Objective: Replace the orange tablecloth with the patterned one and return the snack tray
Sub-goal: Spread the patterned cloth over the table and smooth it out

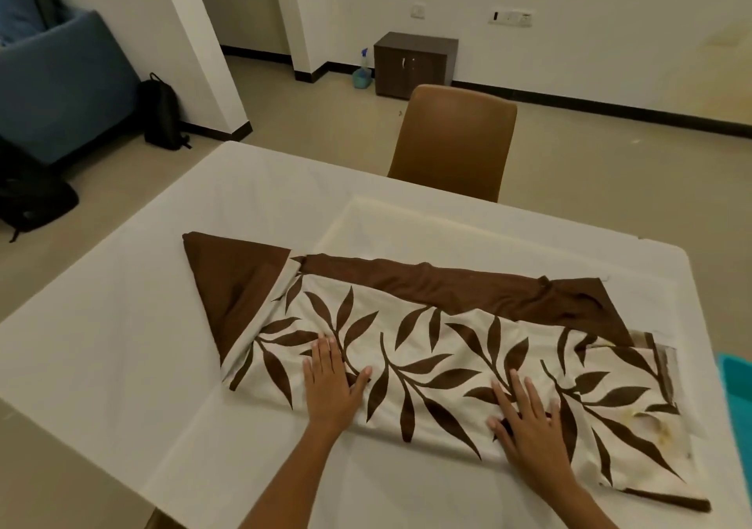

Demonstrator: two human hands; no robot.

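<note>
Patterned tablecloth (pixel 439 349) lies folded into a long band on the table (pixel 122 349), running left to right across the near half. Cream fabric with brown leaf print, solid brown border along the far edge. Left end has a corner turned over, showing as a brown triangle. Right end is rumpled, with a yellowish stain near the near-right corner.

Left hand (pixel 331 382) rests flat on the cloth, left of centre, fingers straight and together, thumb out to the right. Nothing gripped.

Right hand (pixel 525 418) also flat on the cloth, right of centre, fingers straight and slightly spread, palm pressing down. Nothing gripped. Hands are well apart, both on the near part of the band.

Table surface is white. A paler rectangular patch shows on it just beyond the cloth's far edge.

Brown chair (pixel 451 141) stands at the far side of the table. Teal object (pixel 738 386) cut off at the right edge, can't tell what it is.

Background: small dark cabinet (pixel 415 64) against the far wall, spray bottle (pixel 362 70) just left of it on the floor. Black backpack (pixel 160 113) leans on the wall far left, blue sofa (pixel 61 84) beside it, another black bag (pixel 32 203) on the floor at left.
</note>
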